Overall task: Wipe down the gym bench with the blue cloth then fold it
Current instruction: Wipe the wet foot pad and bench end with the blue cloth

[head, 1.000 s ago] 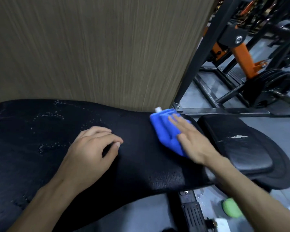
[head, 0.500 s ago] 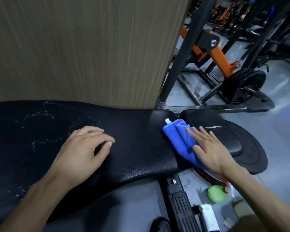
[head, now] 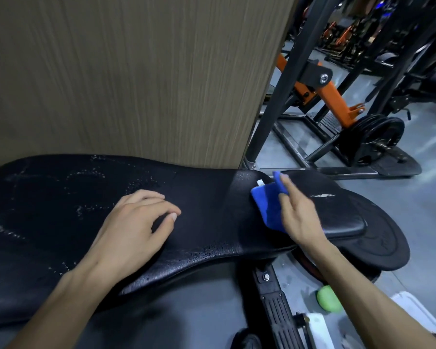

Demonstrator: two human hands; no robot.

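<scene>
The black padded gym bench [head: 61, 222] stretches across the view, its back pad speckled with droplets on the left. A separate seat pad [head: 337, 210] continues to the right. The folded blue cloth [head: 268, 202], with a small white tag at its top, lies at the joint between the two pads. My right hand [head: 297, 212] presses flat on the cloth with straight fingers. My left hand [head: 134, 227] rests on the middle of the back pad, fingers loosely bent, holding nothing.
A wood-grain panel [head: 136, 71] rises right behind the bench. To the right stands a black and orange machine frame [head: 330, 94] with weight plates [head: 378, 139]. On the floor by the bench lie a green object [head: 329, 302] and a white object [head: 317, 328].
My right hand has slid the cloth rightward from the back pad's end to the joint with the seat pad. The left hand has kept its place on the back pad.
</scene>
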